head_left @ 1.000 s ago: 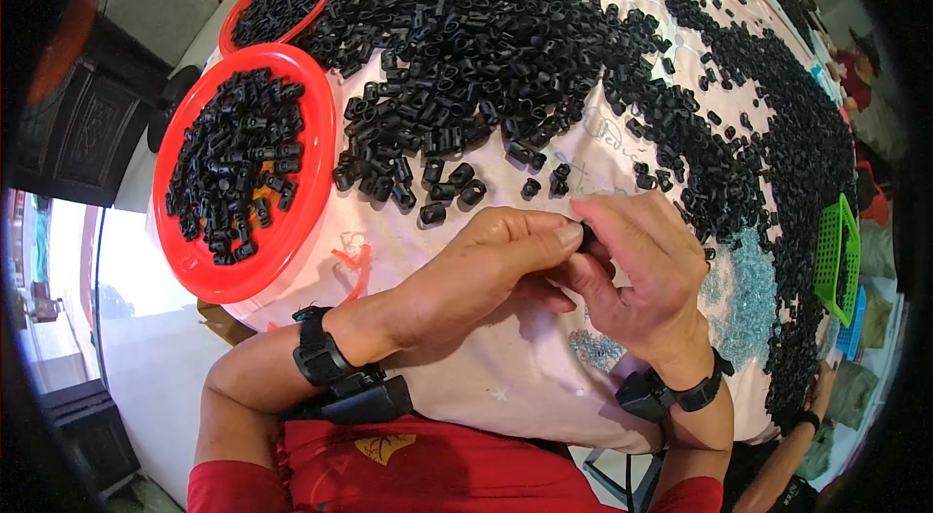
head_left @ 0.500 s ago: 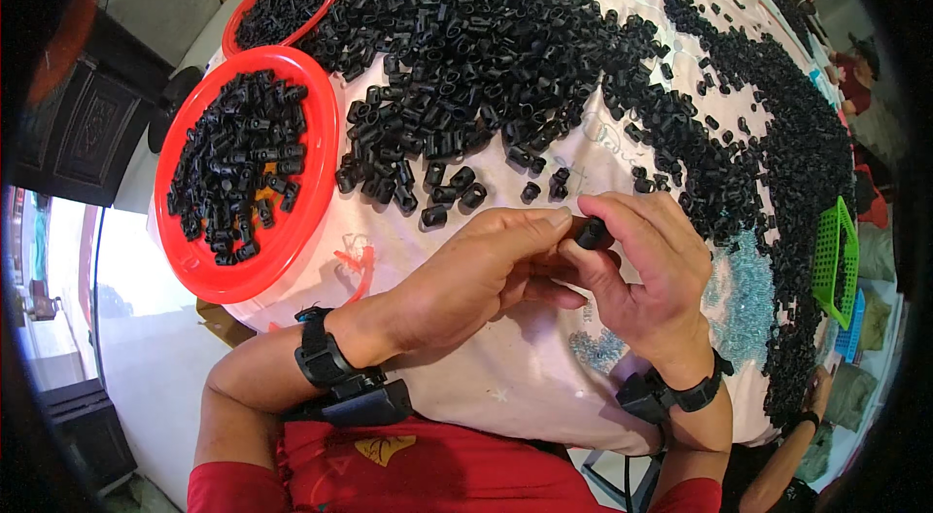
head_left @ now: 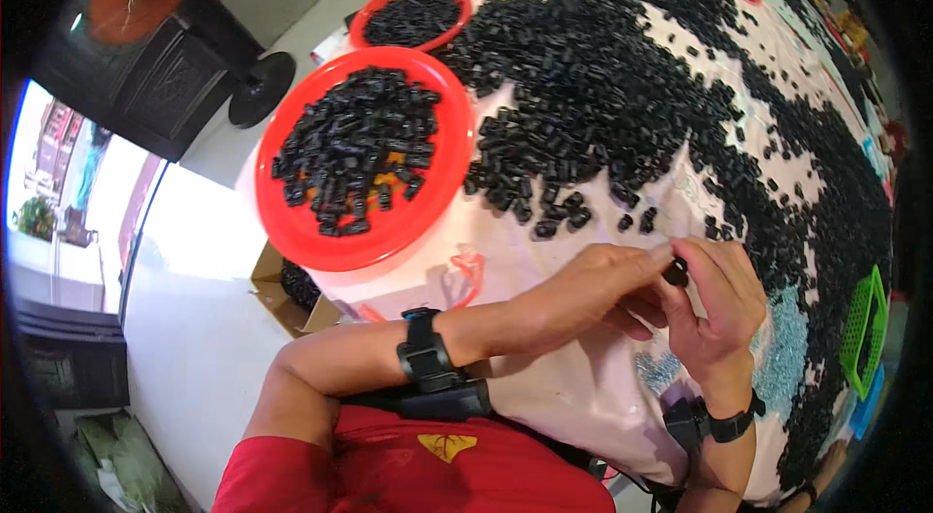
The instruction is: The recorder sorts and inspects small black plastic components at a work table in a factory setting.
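Note:
A small black plastic piece (head_left: pixel 675 270) is pinched between the thumb and fingers of my right hand (head_left: pixel 721 314). My left hand (head_left: pixel 607 290) meets it from the other side, thumb and fingertips closed at the piece. Its other fingers curl underneath, partly hidden. Just beyond my hands, a few loose black pieces (head_left: pixel 646 220) lie on the pale cloth (head_left: pixel 544 392). Behind them spreads a large heap of similar black pieces (head_left: pixel 593 76). At my left stands a red round tray (head_left: pixel 282 212) with more of these black pieces piled in it.
A second red tray (head_left: pixel 465 3) of thin black parts sits farther back. Small clear-blue bits (head_left: pixel 785 358) lie right of my hands, near a green basket (head_left: pixel 860 333). A floor fan (head_left: pixel 260 85) and an open cardboard box (head_left: pixel 272 285) stand left. Other people's arms show at the table's edges.
The view has swung left, so the table and my hands appear farther right. Both hands stay together at the black plastic piece.

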`<move>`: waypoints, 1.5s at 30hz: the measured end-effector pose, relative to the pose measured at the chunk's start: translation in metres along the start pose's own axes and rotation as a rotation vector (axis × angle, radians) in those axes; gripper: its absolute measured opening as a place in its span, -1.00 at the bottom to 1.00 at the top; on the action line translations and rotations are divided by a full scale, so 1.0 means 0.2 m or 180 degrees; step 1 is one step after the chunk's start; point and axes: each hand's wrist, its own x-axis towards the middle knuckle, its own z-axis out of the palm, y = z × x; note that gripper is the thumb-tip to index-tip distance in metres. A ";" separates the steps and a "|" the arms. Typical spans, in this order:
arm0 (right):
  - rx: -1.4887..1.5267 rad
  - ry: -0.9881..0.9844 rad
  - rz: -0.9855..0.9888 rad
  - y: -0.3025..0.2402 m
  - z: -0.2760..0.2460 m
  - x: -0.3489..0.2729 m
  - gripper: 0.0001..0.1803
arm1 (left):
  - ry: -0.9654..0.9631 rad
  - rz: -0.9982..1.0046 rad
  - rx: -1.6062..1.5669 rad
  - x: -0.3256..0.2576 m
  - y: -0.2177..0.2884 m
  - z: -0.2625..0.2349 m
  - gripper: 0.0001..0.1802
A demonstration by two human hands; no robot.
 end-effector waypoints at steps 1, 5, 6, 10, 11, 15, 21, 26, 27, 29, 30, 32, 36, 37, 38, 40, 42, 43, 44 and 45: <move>-0.0025 -0.0032 0.0015 0.00 0.01 0.00 -0.61 | -0.0041 0.0172 0.0133 0.00 -0.02 0.01 -0.50; 0.0252 -0.0241 -0.0011 -0.01 0.01 0.00 -0.54 | -0.0138 0.0543 0.0453 -0.01 -0.09 -0.03 -0.48; 0.0250 -0.0220 -0.0025 -0.02 0.01 0.02 -0.54 | -0.0034 0.0598 0.0597 -0.02 -0.09 -0.04 -0.49; 0.0485 -0.0315 0.0112 -0.02 0.02 0.02 -0.52 | 0.0687 0.0552 0.0762 -0.19 0.12 -0.12 -0.44; 0.0413 -0.0446 0.0204 0.00 0.01 0.01 -0.53 | 0.1060 0.0848 0.0485 -0.23 0.17 -0.16 -0.45; 0.0196 -0.0766 0.0471 0.06 -0.02 -0.02 -0.54 | 0.1173 0.1689 -0.1434 -0.41 0.33 -0.49 -0.55; 0.0203 -0.0880 0.0182 0.07 0.02 -0.02 -0.65 | 0.1317 0.1901 -0.1320 -0.45 0.39 -0.51 -0.48; 0.0138 -0.0663 0.0820 0.11 -0.06 -0.02 -0.84 | 0.1281 0.0727 0.1579 -0.29 0.36 -0.23 -0.65; 0.0194 -0.0941 0.0835 0.11 -0.09 -0.01 -0.89 | 0.1247 0.0798 0.2250 -0.24 0.32 -0.21 -0.65; 0.0143 -0.1393 0.0976 0.10 -0.14 -0.02 -0.90 | 0.1022 0.1391 0.3818 -0.14 0.23 -0.21 -0.65; 0.0123 -0.1399 0.1012 0.09 -0.17 -0.01 -0.90 | 0.0841 0.1934 0.4698 -0.10 0.20 -0.22 -0.64; 0.0392 -0.2433 0.1535 0.07 -0.23 0.04 -0.83 | 0.0595 0.2042 0.4989 -0.05 0.15 -0.18 -0.63; 0.0507 -0.2573 0.1554 0.06 -0.23 0.02 -0.79 | 0.0506 0.2205 0.4265 0.00 0.14 -0.12 -0.65; 0.0653 -0.2504 0.1506 0.06 -0.20 0.00 -0.81 | 0.0655 0.2069 0.4191 -0.01 0.16 -0.12 -0.66; 0.0798 -0.2436 0.1452 0.06 -0.18 -0.01 -0.82 | 0.0807 0.1932 0.4115 -0.01 0.18 -0.13 -0.66; 0.0794 -0.2456 0.1327 0.07 -0.17 -0.02 -0.84 | 0.0869 0.1907 0.4208 -0.01 0.20 -0.17 -0.66; 0.0792 -0.2493 0.1191 0.07 -0.16 -0.02 -0.87 | 0.0857 0.1631 0.4311 -0.03 0.21 -0.17 -0.67; 0.0705 -0.2326 0.1116 0.07 -0.15 -0.03 -0.89 | 0.0869 0.1628 0.4300 -0.03 0.21 -0.16 -0.67; 0.0616 -0.2159 0.1041 0.07 -0.15 -0.03 -0.90 | 0.0848 0.1672 0.4824 -0.03 0.21 -0.15 -0.67; 0.0616 -0.2174 0.1038 0.08 -0.14 -0.03 -0.90 | 0.0819 0.1708 0.5348 -0.03 0.21 -0.14 -0.68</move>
